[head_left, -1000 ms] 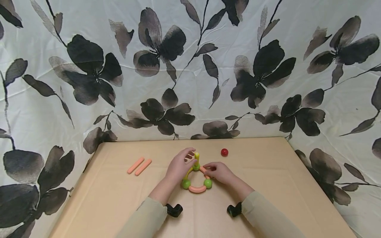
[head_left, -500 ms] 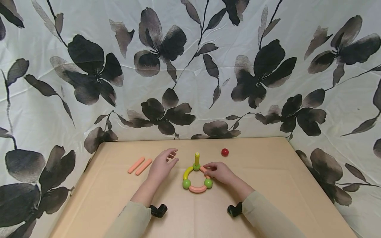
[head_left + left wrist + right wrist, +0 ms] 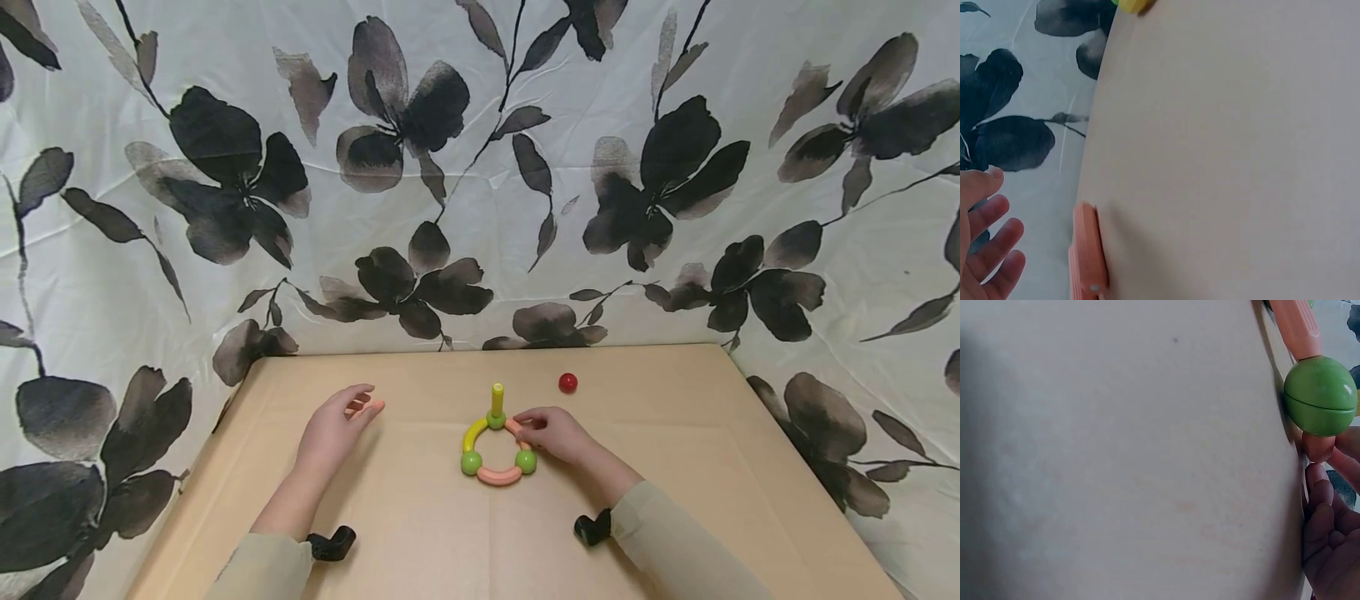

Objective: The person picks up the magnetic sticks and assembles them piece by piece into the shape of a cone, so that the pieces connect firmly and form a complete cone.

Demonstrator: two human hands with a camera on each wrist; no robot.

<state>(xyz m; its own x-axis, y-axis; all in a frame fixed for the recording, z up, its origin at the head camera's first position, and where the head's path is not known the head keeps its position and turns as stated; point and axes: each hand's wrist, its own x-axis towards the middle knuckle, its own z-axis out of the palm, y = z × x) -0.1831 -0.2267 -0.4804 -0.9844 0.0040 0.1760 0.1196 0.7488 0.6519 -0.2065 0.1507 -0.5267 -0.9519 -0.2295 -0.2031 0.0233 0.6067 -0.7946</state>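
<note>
I'm apparently steadying the ring (image 3: 499,477) mid-table (image 3: 420,533), the right hand (image 3: 555,433) pinching its orange arc (image 3: 1318,447), while the left hand (image 3: 332,429), fingers parted, is hovering by the orange sticks (image 3: 1090,250), contact partly cropped, probably needing next to grasp one.

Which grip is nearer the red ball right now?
Right. The right grip, pinching a curved salmon piece, is on the person's side of the red ball, not touching it; the left grip is far to its left, by the salmon sticks.
</note>
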